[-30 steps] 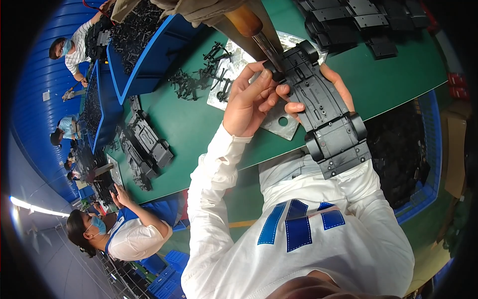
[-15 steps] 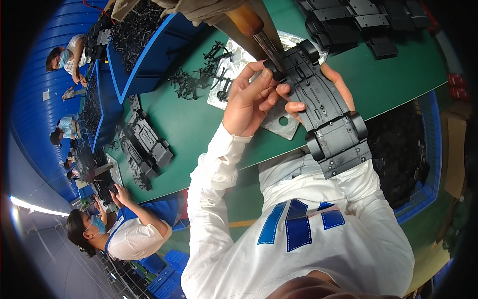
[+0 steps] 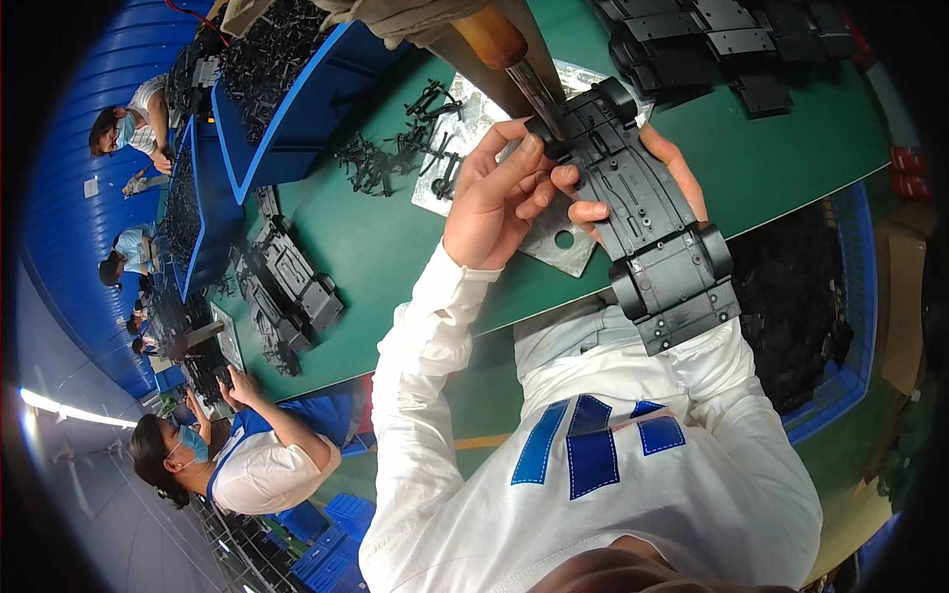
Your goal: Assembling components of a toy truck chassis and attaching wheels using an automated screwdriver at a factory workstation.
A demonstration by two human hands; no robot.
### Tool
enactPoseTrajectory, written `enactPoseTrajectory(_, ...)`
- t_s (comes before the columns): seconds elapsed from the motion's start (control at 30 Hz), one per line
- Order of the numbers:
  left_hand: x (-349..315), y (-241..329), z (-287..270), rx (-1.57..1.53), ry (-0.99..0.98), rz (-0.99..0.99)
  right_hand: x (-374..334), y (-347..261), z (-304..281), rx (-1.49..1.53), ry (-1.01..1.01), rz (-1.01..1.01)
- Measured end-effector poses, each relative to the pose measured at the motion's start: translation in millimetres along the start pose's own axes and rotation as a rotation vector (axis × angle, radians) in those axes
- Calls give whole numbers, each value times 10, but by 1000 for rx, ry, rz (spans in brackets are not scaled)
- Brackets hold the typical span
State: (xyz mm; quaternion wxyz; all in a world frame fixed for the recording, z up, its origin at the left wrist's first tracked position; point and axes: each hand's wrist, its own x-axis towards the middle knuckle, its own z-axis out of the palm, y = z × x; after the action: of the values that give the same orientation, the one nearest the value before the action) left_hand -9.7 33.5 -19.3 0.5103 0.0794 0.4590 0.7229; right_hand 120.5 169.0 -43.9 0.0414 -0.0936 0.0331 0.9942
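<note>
A long black plastic toy car chassis (image 3: 641,212) is tilted over the table's near edge, its ribbed face up. My right hand (image 3: 676,173) wraps it from beneath, with fingers showing along both sides. At the far left corner, the thumb and fingers of my left hand (image 3: 494,203) are pinched together against the wheel arch; any small part between them is hidden. A tool with an orange-brown handle (image 3: 491,40) and a metal shaft (image 3: 534,97) slants down to that corner, its tip by my left fingertips. Beneath lies a shiny metal plate (image 3: 561,245).
Thin black parts (image 3: 381,163) lie left on the green table (image 3: 395,296). More chassis stand at far right (image 3: 732,44) and left (image 3: 292,272). Blue bins (image 3: 306,99) hold small black parts; another bin (image 3: 791,306) sits below right. Masked co-workers (image 3: 257,445) work at left.
The chassis and both hands have barely shifted, a touch to the right. At left, a co-worker's arm has moved slightly.
</note>
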Motion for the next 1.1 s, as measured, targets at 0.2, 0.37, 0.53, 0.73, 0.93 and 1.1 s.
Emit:
enactPoseTrajectory(0.2,11,9,-19,5,-10,-5,15,0,1,5,-18,-9)
enactPoseTrajectory(0.37,-7,18,-2,15,1,-11,10,9,19,-11,-12,1)
enactPoseTrajectory(0.53,3,-3,-21,11,-16,3,-10,-10,-22,-9,-27,12)
enactPoseTrajectory(0.73,-4,23,6,13,-15,4,-15,10,35,-13,-2,-9)
enactPoseTrajectory(0.93,-15,27,21,16,3,-4,-9,8,33,-13,18,-5)
enactPoseTrajectory(1.1,-23,46,36,6,7,-4,-10,-28,-42,40,-81,77)
